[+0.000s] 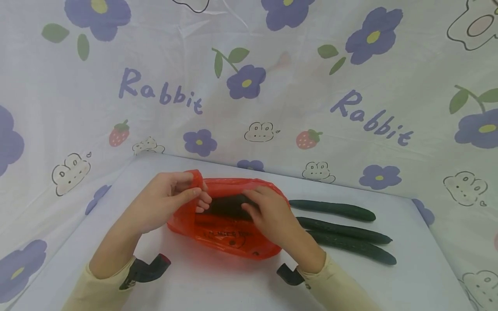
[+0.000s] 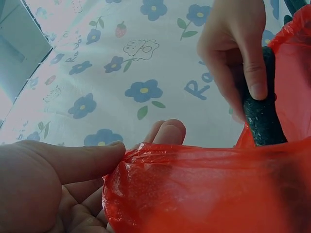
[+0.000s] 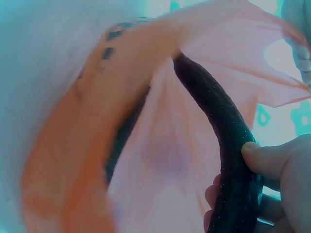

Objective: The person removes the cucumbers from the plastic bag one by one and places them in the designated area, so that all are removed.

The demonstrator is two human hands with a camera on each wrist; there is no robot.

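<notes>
A red plastic bag lies on the white table with its mouth open toward me. My left hand pinches the bag's edge between thumb and fingers at the left of the mouth. Inside the mouth, my right hand grips a dark green cucumber; the right wrist view has this curved cucumber held between thumb and fingers, its far end within the bag. Behind the bag's near side, a second cucumber shows partly in the right wrist view.
Three more cucumbers lie side by side on the table right of the bag: a back one, a middle one and a front one. A patterned cloth hangs behind. Dark straps with small mounts sit at both wrists.
</notes>
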